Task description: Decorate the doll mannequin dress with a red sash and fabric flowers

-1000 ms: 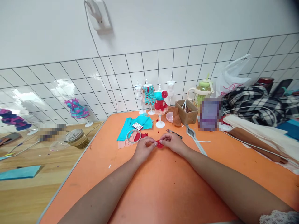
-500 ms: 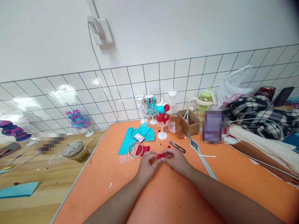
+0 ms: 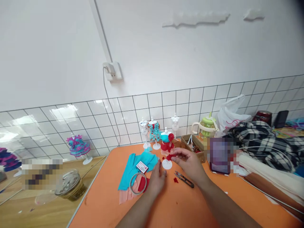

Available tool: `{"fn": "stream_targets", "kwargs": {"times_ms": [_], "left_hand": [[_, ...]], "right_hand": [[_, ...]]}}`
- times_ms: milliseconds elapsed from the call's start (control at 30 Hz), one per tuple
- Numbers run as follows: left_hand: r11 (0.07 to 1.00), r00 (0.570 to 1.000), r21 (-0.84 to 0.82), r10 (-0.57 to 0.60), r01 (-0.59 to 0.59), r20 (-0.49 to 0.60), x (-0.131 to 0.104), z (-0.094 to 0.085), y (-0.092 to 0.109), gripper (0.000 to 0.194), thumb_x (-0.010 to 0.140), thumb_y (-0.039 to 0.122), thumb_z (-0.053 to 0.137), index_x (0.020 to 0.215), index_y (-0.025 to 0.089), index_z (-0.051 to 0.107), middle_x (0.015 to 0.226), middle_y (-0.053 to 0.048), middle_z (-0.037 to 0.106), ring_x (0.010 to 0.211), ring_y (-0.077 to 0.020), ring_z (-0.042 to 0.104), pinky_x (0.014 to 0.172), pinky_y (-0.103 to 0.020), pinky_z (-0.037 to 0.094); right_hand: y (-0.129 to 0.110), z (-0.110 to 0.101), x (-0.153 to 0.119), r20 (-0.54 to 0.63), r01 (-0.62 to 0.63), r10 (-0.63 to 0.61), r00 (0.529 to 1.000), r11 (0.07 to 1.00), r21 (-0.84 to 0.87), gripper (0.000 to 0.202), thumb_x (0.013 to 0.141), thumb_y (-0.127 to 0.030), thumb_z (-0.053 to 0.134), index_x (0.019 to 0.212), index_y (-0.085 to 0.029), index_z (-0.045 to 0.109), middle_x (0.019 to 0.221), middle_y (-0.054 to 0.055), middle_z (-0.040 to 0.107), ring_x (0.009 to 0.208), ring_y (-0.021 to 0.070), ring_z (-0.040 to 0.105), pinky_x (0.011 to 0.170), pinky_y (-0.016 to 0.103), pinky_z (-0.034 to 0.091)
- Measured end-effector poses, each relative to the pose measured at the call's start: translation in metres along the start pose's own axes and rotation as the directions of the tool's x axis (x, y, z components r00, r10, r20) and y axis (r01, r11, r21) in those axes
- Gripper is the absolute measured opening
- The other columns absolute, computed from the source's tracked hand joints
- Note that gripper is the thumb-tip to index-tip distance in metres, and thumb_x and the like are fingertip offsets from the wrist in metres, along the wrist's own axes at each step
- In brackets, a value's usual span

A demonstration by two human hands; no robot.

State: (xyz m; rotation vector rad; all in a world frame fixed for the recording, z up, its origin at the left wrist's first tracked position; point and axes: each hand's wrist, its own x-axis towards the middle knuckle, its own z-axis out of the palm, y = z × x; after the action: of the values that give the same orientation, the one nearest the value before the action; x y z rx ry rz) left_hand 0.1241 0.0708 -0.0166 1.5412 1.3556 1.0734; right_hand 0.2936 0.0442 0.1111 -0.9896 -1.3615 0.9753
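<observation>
My right hand [image 3: 187,161] pinches a small red fabric piece [image 3: 169,157] in front of a mini dress form [image 3: 167,147] dressed in turquoise and red. My left hand [image 3: 157,179] is apart from it, fingers spread and seemingly holding nothing, beside the turquoise cloth [image 3: 128,171]. A metal hoop [image 3: 130,188] lies over pink and red cloth to the left. Black-handled thread snips [image 3: 186,180] rest just below my right hand, with a red scrap [image 3: 175,180] by their tips.
Behind stand more dress forms [image 3: 175,125], one with turquoise ruffles [image 3: 154,131]. At right are a cardboard box [image 3: 200,155], a green-lidded jug [image 3: 208,128], a phone [image 3: 219,155] and checked cloth [image 3: 256,139]. A jar [image 3: 72,186] sits on the left wooden table.
The view has tilted upward. My hands have parted; the right one has carried the red piece forward to the dress form, while the left has let go of it.
</observation>
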Motion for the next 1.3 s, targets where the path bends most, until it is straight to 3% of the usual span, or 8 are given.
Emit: {"fn": "stream_targets", "kwargs": {"times_ms": [133, 233, 433, 567, 800, 1100, 1300], "left_hand": [[0.994, 0.992, -0.091, 0.043, -0.054, -0.118, 0.028, 0.03, -0.012, 0.065, 0.079, 0.031, 0.056, 0.138, 0.015, 0.034, 0.141, -0.014, 0.042, 0.131, -0.0242, 0.038, 0.108, -0.037, 0.029], [0.993, 0.986, -0.06, 0.09, -0.099, -0.139, 0.034, 0.042, -0.017, 0.057, 0.084, 0.034, 0.05, 0.136, 0.013, 0.037, 0.137, -0.016, 0.047, 0.126, -0.0231, 0.044, 0.104, -0.035, 0.034], [0.978, 0.977, 0.164, 0.156, -0.132, -0.143, 0.034, 0.043, -0.013, 0.032, 0.088, 0.035, 0.043, 0.106, 0.018, 0.062, 0.105, -0.011, 0.066, 0.1, -0.0241, 0.059, 0.087, -0.036, 0.044], [0.961, 0.976, 0.225, 0.188, -0.16, -0.112, 0.031, 0.041, -0.004, 0.03, 0.09, 0.032, 0.039, 0.095, 0.019, 0.065, 0.094, -0.008, 0.067, 0.089, -0.0223, 0.06, 0.079, -0.033, 0.044], [0.953, 0.979, 0.261, 0.181, -0.151, -0.097, 0.03, 0.04, -0.001, 0.03, 0.09, 0.032, 0.037, 0.094, 0.019, 0.065, 0.093, -0.007, 0.067, 0.088, -0.0225, 0.059, 0.078, -0.033, 0.043], [0.955, 0.982, 0.268, 0.162, -0.131, -0.098, 0.028, 0.04, 0.002, 0.03, 0.09, 0.031, 0.039, 0.094, 0.019, 0.066, 0.092, -0.007, 0.068, 0.085, -0.022, 0.059, 0.075, -0.032, 0.043], [0.956, 0.982, 0.258, 0.168, -0.142, -0.081, 0.028, 0.04, 0.001, 0.032, 0.09, 0.031, 0.039, 0.094, 0.019, 0.068, 0.09, -0.007, 0.069, 0.081, -0.0208, 0.06, 0.072, -0.031, 0.044]], "right_hand": [[-0.005, 0.006, 0.029, -0.111, -0.002, 0.011, 0.994, 0.996, 0.084, 0.025, 0.07, -0.038, 0.068, 0.085, -0.019, 0.066, 0.071, 0.002, 0.065, 0.065, 0.0159, 0.059, 0.058, 0.026, 0.046], [0.005, 0.012, 0.036, -0.176, -0.004, 0.031, 0.984, 0.988, 0.153, 0.029, 0.07, -0.037, 0.069, 0.091, -0.02, 0.059, 0.079, 0.002, 0.065, 0.066, 0.0153, 0.059, 0.058, 0.026, 0.046], [0.026, 0.015, 0.04, -0.251, -0.004, 0.073, 0.965, 0.964, 0.265, 0.034, 0.069, -0.038, 0.071, 0.077, -0.022, 0.042, 0.076, 0.0, 0.063, 0.07, 0.0156, 0.061, 0.062, 0.026, 0.049], [0.024, 0.008, 0.045, -0.243, 0.029, 0.037, 0.969, 0.965, 0.262, 0.036, 0.067, -0.039, 0.073, 0.073, -0.022, 0.041, 0.078, 0.001, 0.063, 0.074, 0.0166, 0.061, 0.069, 0.03, 0.05], [0.024, 0.003, 0.048, -0.208, -0.002, 0.03, 0.978, 0.991, 0.136, 0.038, 0.067, -0.039, 0.07, 0.067, -0.022, 0.036, 0.074, 0.002, 0.06, 0.067, 0.0158, 0.056, 0.062, 0.03, 0.049], [0.025, 0.007, 0.047, -0.267, 0.0, -0.008, 0.964, 1.0, -0.032, 0.036, 0.07, -0.041, 0.065, 0.066, -0.022, 0.035, 0.073, 0.002, 0.06, 0.061, 0.0141, 0.053, 0.054, 0.026, 0.045], [0.029, 0.009, 0.047, -0.346, 0.034, -0.111, 0.931, 0.975, -0.221, 0.03, 0.073, -0.039, 0.062, 0.064, -0.022, 0.038, 0.061, -0.003, 0.051, 0.054, 0.012, 0.046, 0.051, 0.024, 0.038]]}}
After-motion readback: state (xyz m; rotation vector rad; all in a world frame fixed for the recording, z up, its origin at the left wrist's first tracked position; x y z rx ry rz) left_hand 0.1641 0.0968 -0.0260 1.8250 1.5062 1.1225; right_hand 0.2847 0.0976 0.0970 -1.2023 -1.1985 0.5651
